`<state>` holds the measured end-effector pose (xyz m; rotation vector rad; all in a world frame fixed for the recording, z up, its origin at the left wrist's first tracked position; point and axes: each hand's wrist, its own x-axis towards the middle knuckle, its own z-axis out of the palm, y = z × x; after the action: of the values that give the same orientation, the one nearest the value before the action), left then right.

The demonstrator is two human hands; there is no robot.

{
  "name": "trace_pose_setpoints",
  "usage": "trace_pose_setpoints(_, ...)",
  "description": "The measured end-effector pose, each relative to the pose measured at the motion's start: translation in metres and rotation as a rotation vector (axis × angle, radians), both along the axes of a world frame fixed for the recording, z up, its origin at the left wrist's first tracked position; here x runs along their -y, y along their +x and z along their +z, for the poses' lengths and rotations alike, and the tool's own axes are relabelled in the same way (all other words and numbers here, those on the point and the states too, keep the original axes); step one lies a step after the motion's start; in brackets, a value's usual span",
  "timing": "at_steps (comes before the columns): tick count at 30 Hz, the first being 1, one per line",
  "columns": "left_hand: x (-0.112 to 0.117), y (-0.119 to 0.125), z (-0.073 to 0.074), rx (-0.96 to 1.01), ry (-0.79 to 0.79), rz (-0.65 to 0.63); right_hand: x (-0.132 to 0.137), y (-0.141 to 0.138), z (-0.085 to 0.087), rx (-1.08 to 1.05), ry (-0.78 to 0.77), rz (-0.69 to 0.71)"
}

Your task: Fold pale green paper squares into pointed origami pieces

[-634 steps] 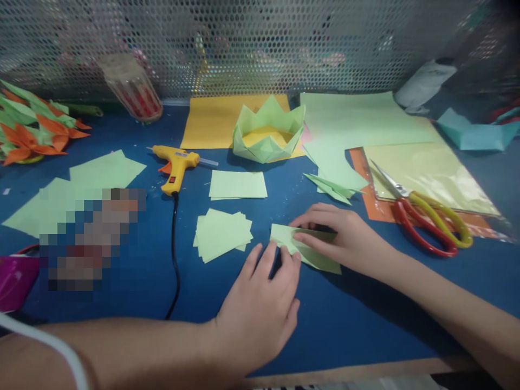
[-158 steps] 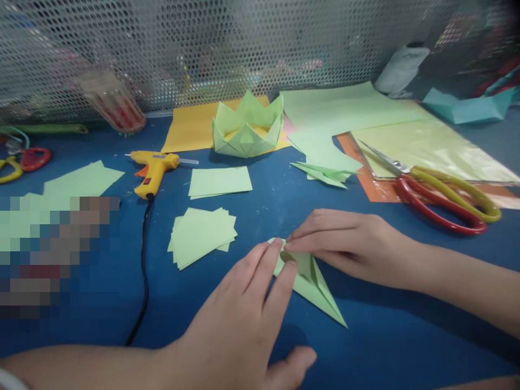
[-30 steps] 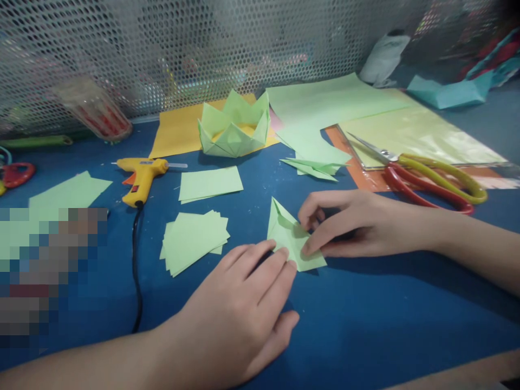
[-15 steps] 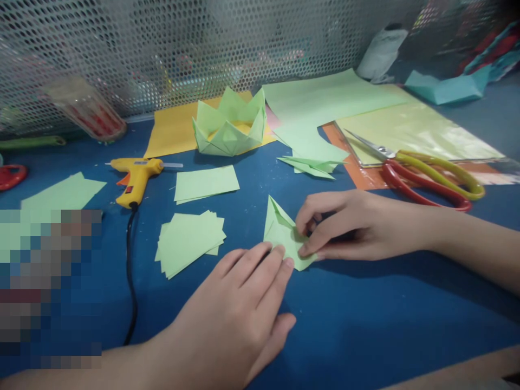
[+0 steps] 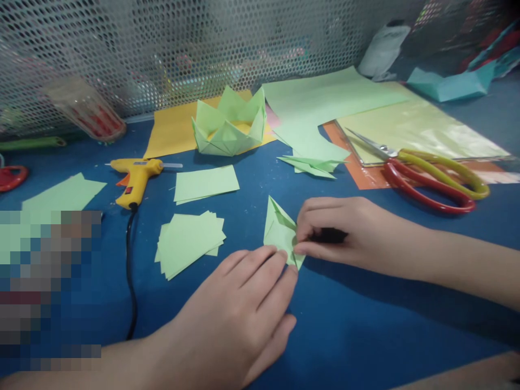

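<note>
A small piece of light green paper, part-folded with a pointed top, lies on the blue table between my hands. Fingertips of my left hand rest on its lower left edge, the fingers stretched out and pressing it down. My right hand pinches the paper's right flap, thumb and fingers closed on it. Left of the piece are a fanned stack of green paper pieces and a smaller stack of green rectangles. Behind it lies a folded green paper shape.
A yellow glue gun with a black cord lies at left. A pointed green paper bowl stands on orange paper. Scissors rest partly on wrapped paper at right. A jar leans by the mesh panel.
My right hand has drawn the paper's lower right corner inward over the piece, towards the left. My left hand has shifted slightly and stays on the paper.
</note>
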<state>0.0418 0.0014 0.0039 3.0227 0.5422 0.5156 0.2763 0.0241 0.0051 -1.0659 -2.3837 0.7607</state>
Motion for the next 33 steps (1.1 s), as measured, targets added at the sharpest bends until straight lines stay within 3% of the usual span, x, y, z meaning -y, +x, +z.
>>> trace_pose_setpoints(7, -0.0014, 0.0000, 0.0018, 0.025, -0.034, -0.053, 0.0048, -0.0038, -0.0037, 0.108, 0.270, 0.025)
trace_pose_setpoints(10, -0.0006, -0.0005, 0.0021, 0.028, -0.029, -0.051, 0.0059, -0.0046, -0.0041, 0.133, 0.306, 0.019)
trace_pose_setpoints(19, -0.0011, 0.0015, 0.0002, 0.046, -0.087, -0.042, 0.0048, -0.0056, -0.0055, 0.113, 0.209, 0.016)
trace_pose_setpoints(33, 0.0020, -0.0002, 0.0013, 0.008, -0.033, -0.040, 0.0035, -0.0062, -0.0051, 0.068, 0.123, -0.004)
